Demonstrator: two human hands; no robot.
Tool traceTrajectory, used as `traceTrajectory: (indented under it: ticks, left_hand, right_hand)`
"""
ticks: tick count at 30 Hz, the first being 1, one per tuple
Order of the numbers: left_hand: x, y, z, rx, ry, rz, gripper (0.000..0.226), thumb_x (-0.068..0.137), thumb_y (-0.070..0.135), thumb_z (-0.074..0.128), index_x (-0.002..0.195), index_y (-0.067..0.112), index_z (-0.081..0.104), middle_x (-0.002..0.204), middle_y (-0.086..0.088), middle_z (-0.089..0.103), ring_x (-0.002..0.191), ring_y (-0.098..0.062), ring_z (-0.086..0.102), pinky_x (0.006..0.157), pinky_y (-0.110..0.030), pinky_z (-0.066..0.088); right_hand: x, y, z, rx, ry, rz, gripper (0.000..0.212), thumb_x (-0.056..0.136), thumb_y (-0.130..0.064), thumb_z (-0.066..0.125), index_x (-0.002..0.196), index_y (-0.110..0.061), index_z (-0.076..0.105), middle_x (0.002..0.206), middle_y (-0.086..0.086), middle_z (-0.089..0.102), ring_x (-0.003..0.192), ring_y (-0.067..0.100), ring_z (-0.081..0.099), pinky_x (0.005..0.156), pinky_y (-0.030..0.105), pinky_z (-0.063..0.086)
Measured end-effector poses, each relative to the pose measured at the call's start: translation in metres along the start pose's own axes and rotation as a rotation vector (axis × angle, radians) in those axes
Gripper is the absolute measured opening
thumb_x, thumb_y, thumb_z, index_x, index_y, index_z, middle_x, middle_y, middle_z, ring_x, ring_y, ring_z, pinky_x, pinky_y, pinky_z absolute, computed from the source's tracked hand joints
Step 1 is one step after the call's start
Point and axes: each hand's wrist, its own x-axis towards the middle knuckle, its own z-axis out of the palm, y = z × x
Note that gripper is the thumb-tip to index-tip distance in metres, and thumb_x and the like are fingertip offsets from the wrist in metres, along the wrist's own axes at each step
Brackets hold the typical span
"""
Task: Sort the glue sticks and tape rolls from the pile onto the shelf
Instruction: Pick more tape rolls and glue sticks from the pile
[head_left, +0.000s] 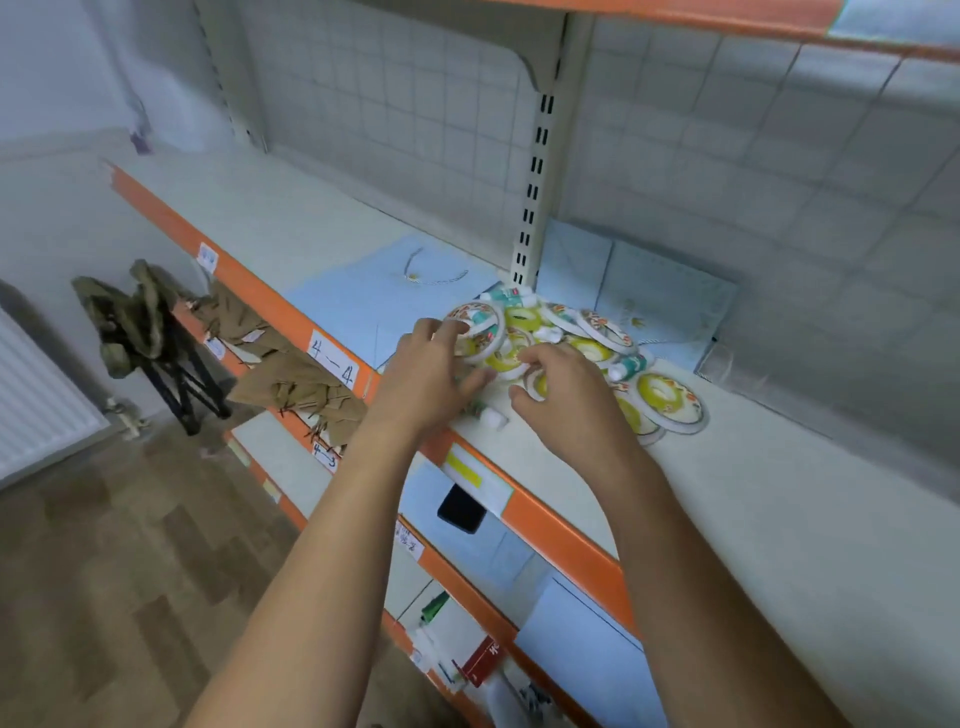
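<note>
Left hand touches a floral tape roll with spread fingers; right hand pinches a yellow tape roll. Just beyond, the pile looks largely unsorted.

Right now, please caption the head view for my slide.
Left hand and right hand touch the pile of tape rolls on the shelf.

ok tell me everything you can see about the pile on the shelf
The pile is a loose heap of tape rolls, white-rimmed rings printed yellow-green, teal and floral, overlapping and tilted, with white-capped glue sticks among them. It sits on the pale shelf before the slotted post, partly over a blue sheet. The left hand touches the large roll at its left end; the right hand curls round a yellow-green roll in front.
</note>
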Motion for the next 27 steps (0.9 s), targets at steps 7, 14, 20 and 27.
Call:
traceTrajectory:
  ticks: [7,14,20,27]
  left_hand:
    - [0.062,-0.020,0.010,-0.056,-0.178,0.106,0.092,0.074,0.058,0.072,0.149,0.027,0.028,0.157,-0.009,0.024,0.141,-0.032,0.026,0.112,-0.049,0.031]
    - [0.104,-0.040,-0.005,-0.137,-0.223,0.242,0.085,0.067,0.055,0.079,0.139,0.024,0.045,0.132,-0.009,0.047,0.122,-0.029,0.048,0.101,-0.042,0.044]
    - [0.121,-0.066,-0.027,-0.246,-0.256,0.303,0.084,0.068,0.054,0.080,0.139,0.025,0.046,0.136,-0.004,0.048,0.125,-0.021,0.047,0.096,-0.033,0.041]
    - [0.133,-0.091,-0.037,-0.263,-0.320,0.244,0.088,0.066,0.059,0.079,0.140,0.027,0.044,0.139,-0.001,0.048,0.126,-0.019,0.048,0.101,-0.040,0.043]
  right_hand:
    - [0.032,-0.007,0.011,-0.106,0.043,0.161,0.056,0.085,-0.044,0.065,0.133,-0.020,0.051,0.132,0.002,0.047,0.123,0.023,0.046,0.095,0.044,0.047]
    - [0.049,-0.019,0.030,-0.221,-0.050,0.273,0.084,0.076,-0.053,0.073,0.144,-0.015,0.039,0.142,0.008,0.040,0.132,0.028,0.037,0.104,0.044,0.040]
    - [0.071,-0.040,0.044,-0.227,-0.021,0.246,0.083,0.080,-0.046,0.073,0.145,-0.010,0.037,0.143,0.011,0.039,0.133,0.029,0.037,0.109,0.040,0.035]
    - [0.099,-0.058,0.054,-0.245,0.006,0.218,0.085,0.078,-0.046,0.074,0.144,-0.008,0.037,0.138,0.011,0.044,0.132,0.029,0.038,0.108,0.039,0.036]
